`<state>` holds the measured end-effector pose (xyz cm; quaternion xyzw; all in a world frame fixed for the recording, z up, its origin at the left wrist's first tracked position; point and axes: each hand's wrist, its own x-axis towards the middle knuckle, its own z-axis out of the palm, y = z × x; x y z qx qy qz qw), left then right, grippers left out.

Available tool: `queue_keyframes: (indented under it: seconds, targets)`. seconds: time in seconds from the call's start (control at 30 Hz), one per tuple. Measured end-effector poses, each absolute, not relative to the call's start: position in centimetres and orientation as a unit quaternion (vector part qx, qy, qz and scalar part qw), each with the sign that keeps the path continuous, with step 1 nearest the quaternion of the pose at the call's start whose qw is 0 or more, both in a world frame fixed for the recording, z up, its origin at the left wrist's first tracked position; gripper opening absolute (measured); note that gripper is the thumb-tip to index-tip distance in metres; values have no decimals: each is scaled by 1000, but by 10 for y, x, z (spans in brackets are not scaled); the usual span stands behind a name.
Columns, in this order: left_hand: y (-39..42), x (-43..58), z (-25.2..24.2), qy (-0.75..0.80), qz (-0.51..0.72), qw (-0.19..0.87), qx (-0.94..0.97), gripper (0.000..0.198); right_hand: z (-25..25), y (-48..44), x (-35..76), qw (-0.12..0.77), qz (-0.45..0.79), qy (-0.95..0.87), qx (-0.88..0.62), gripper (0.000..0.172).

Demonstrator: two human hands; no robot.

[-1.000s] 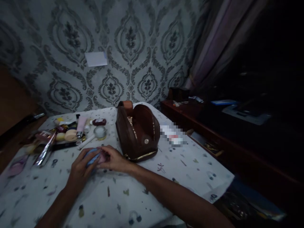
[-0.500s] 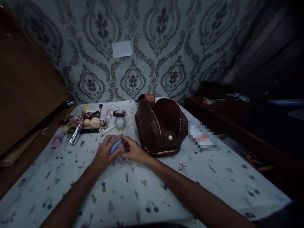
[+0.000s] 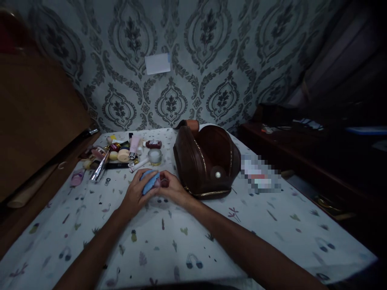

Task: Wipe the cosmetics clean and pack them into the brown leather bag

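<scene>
A small blue item (image 3: 150,182) with a soft-looking, wavy edge and a pinkish part on its right side is between my hands above the table; its kind I cannot make out. My left hand (image 3: 137,189) wraps around it from the left, fingers over the top and thumb below. From the right, my right hand (image 3: 171,187) has its fingertips and thumb pinched at the pinkish part. Just right of my right hand stands a brown leather bag (image 3: 193,169), unzipped and gaping, its dark inside showing. Fingers hide much of the blue item.
Cosmetics lie in a heap at the back left, with a pink tube (image 3: 134,146), a silver tube (image 3: 99,168) and a glass jar (image 3: 155,156). A blurred-out packet (image 3: 260,175) lies right of the bag. A patterned white cloth (image 3: 163,249) covers the table.
The blue item has turned slightly in my hands and shows more of its blue face. My right fingers have shifted a little at its side. The view has moved slightly.
</scene>
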<state>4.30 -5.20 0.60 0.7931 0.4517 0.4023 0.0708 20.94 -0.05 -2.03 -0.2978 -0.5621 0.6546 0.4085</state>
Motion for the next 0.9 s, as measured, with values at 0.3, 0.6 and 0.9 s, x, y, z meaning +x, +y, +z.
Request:
queue_keyframes:
  seconds: [0.3, 0.6, 0.9]
  targets:
    - [-49, 38, 7, 449, 398, 83, 796, 61, -19, -4, 210, 410, 748, -469, -231, 48]
    - [-56, 47, 5, 437, 436, -20, 786, 37, -20, -4, 210, 379, 772, -474, -189, 51]
    - [-53, 42, 7, 514, 405, 117, 747, 64, -14, -8, 211, 416, 759, -464, -191, 47]
